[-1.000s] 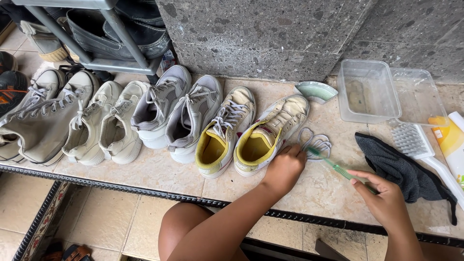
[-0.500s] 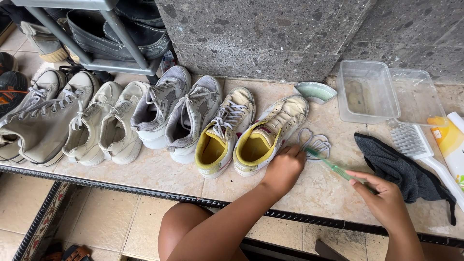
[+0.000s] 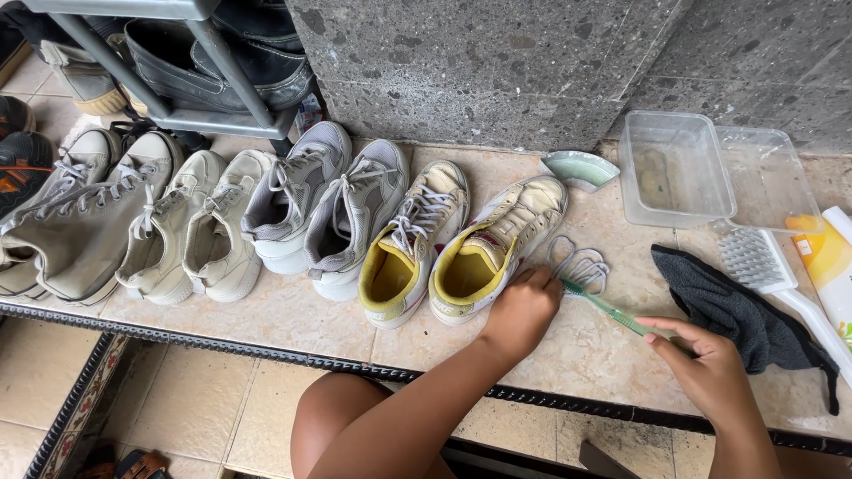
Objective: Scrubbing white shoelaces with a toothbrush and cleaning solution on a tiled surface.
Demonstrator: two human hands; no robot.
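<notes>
1. The green toothbrush (image 3: 612, 310) lay low over the tiled counter (image 3: 284, 315), slanted, with its bristle end up toward 10 o'clock, right at the loose grey shoelace (image 3: 579, 263) that sat in loops on the tile.
2. Right hand (image 3: 706, 368) had the handle end of it, fingers (image 3: 674, 330) pinched shut around the handle, thumb side up. That hand was down at about 4 o'clock from the lace.
3. Left hand (image 3: 522, 310) was curled into a loose fist, fingers together, knuckles pressed against the side of the yellow-lined sneaker (image 3: 497, 248). Couldn't really tell if it was gripping anything, maybe the shoe edge or an end of the lace, it was hidden under the hand.
4. That sneaker was cream on the outside, and its twin (image 3: 413, 239) sat just beside it at 9 o'clock, still laced.
5. Further out at 9 o'clock the row went on: a grey pair (image 3: 324, 200), then a pale off-white pair (image 3: 191, 226), then high-tops (image 3: 71, 222) at the far left edge.
6. At 12 o'clock from the lace was a small pale green dish (image 3: 579, 168), hard against the grey stone wall (image 3: 479, 62).
7. Around 2 o'clock, a clear plastic tub (image 3: 674, 177) with murky water in it.
8. At 3 o'clock, a dark grey cloth (image 3: 741, 315) in a heap, a white scrub brush (image 3: 763, 266) touching its top edge, and a yellow bottle (image 3: 821, 257) just past that.
9. Up at 10 o'clock, a metal rack (image 3: 177, 62) with dark boots on it.
</notes>
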